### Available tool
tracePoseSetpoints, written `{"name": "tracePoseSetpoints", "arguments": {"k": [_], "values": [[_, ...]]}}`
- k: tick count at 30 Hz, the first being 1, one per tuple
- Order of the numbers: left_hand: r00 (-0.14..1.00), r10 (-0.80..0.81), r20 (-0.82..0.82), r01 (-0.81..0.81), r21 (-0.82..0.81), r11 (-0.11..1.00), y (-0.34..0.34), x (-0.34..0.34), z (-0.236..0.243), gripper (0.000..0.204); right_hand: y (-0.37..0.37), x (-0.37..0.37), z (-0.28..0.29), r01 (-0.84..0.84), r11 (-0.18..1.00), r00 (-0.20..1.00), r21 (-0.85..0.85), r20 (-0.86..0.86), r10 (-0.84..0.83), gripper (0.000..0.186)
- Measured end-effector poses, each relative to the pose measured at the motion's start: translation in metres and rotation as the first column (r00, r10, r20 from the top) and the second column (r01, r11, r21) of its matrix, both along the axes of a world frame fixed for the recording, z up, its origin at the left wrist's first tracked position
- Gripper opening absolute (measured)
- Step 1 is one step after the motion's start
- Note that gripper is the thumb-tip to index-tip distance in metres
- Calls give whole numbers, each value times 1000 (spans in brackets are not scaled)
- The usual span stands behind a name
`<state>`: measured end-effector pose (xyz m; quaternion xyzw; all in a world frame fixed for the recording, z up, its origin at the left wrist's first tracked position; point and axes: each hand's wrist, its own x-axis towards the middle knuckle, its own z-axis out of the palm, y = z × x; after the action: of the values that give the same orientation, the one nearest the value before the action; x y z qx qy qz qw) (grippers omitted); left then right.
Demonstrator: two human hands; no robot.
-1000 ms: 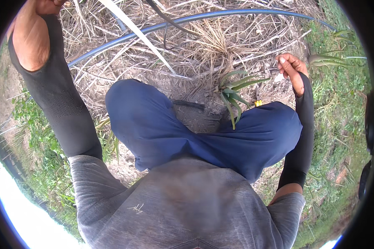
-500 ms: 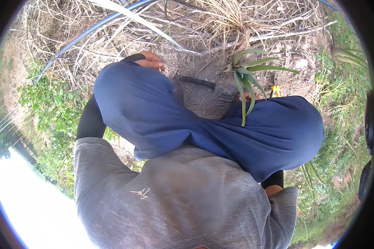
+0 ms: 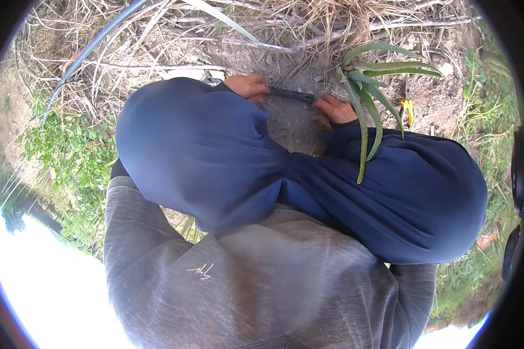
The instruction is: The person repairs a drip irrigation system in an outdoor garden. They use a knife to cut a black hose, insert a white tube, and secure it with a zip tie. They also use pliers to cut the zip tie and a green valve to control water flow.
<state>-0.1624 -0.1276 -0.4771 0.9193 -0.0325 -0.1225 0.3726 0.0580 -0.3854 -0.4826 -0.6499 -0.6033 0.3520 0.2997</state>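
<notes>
Crouched over bare soil, the left hand [image 3: 248, 85] and right hand [image 3: 333, 109] each close their fingers around one end of a thin black irrigation hose [image 3: 291, 94] lying beside a spiky green plant [image 3: 364, 96], yellow-handled pliers [image 3: 407, 106] apparently unused nearby.

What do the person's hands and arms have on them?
Both hands are bare, with no gloves: the left hand and the right hand. A dark, snug cuff reaches the right wrist. Nearer the body, the sleeves are loose grey fabric.
</notes>
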Motion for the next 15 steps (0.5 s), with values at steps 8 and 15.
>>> {"name": "tracePoseSetpoints", "arguments": {"k": [8,15], "values": [[992,-67,108,33,291,956,-16,6,-15,42,4,-3,-21,54,998,996,27,70,-55,26],[965,-84,249,-18,381,924,-28,17,-28,27,8,-6,-17,181,927,920,-330,-277,-278,34]]}}
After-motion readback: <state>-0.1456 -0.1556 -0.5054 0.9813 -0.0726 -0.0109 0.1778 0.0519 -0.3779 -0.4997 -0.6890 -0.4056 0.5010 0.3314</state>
